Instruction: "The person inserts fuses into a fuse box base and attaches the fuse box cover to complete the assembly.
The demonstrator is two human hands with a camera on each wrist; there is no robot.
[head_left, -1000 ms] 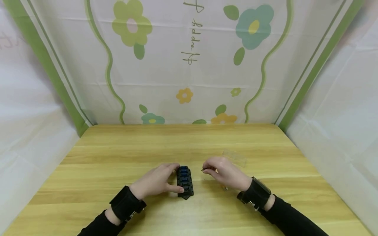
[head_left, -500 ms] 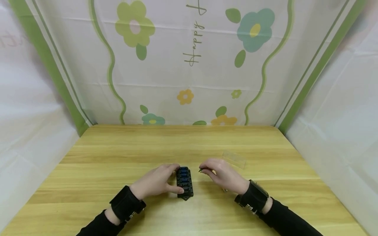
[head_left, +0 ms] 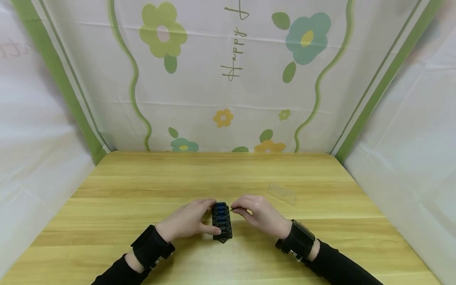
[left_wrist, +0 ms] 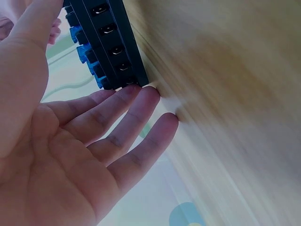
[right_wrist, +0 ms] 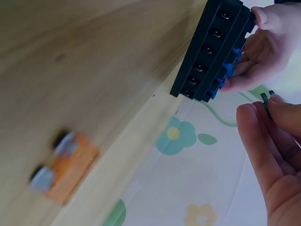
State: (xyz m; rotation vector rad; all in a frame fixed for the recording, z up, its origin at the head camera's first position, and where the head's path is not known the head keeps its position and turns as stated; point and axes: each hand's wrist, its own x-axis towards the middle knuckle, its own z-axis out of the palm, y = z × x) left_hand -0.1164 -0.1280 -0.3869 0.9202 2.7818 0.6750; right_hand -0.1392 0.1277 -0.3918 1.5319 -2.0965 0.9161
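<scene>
A black fuse block [head_left: 223,226] lies lengthwise on the table in the head view, with several blue blade fuses [right_wrist: 229,69] in its far part. My left hand [head_left: 187,221] holds it by its ends, thumb at the near end and fingertips at the far end. Just right of the block, my right hand [head_left: 260,215] pinches a small blade fuse [right_wrist: 267,104] between thumb and index finger. Two prongs stick out of that fuse in the right wrist view; the fingers cover most of its body. A gap separates it from the block there.
Beyond my right hand lies a clear plastic cover [head_left: 281,194]. A blurred orange piece [right_wrist: 74,167] with two grey-and-black ends sits on the table in the right wrist view. White flowered cloth [head_left: 228,91] encloses the wooden table [head_left: 171,170] at the back and sides.
My right hand has moved left, bringing the pinched blade fuse close to the fuse block's right side. My left hand keeps its hold on the block, which is nearly still.
</scene>
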